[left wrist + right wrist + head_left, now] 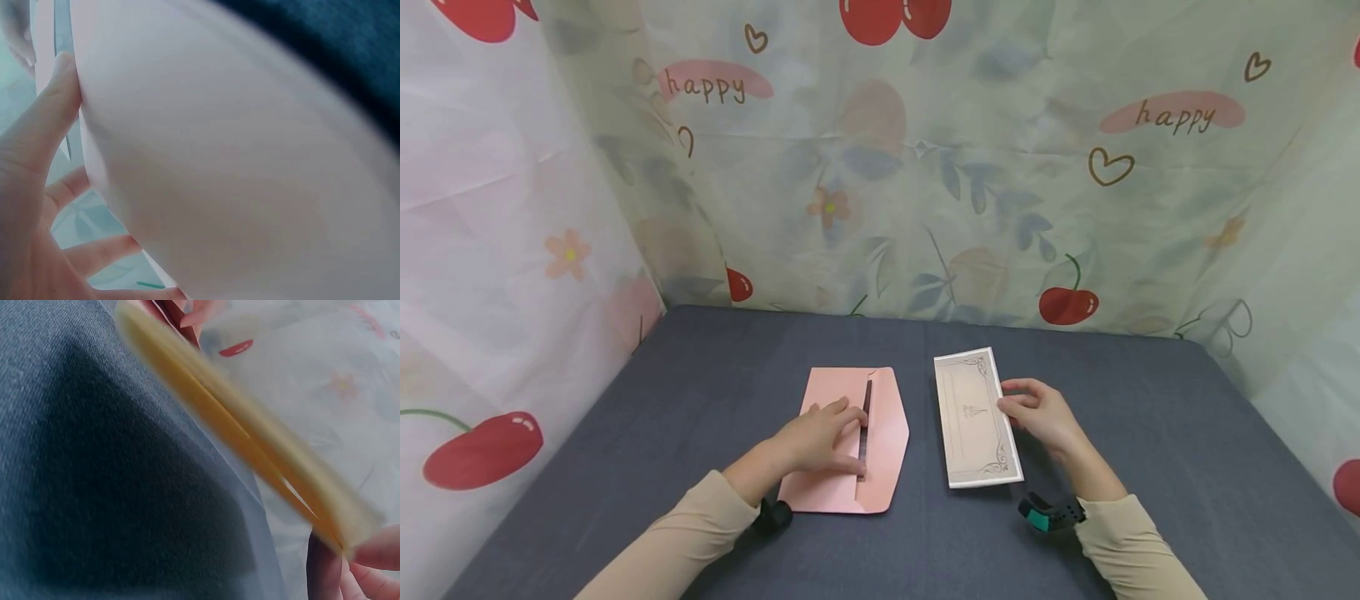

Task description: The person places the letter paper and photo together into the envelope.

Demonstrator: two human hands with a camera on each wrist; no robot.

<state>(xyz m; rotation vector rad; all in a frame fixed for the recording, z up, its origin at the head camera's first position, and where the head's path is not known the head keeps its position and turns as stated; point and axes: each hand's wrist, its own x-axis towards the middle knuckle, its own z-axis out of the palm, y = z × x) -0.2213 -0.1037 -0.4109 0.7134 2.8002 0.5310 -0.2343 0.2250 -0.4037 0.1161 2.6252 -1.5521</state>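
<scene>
A pink envelope (820, 492) lies on the table with its pointed flap spread open to the right and a dark slit showing at its mouth. My left hand (823, 437) is over it, thumb and fingers hooked on the edge of the mouth; in the left wrist view the fingertips (119, 247) pass behind the bowed front panel. To the right, my right hand (1037, 414) pinches the right edge of a white folded card (973, 429) with a printed ornamental border. Seen edge-on in the right wrist view, the card (237, 437) casts a shadow on the cloth.
A dark blue-grey cloth (737, 350) covers the table. Behind it and at both sides hangs a pale curtain (925, 233) with cherries, flowers and the word happy. A black and teal wrist strap (1051, 512) is on the right wrist.
</scene>
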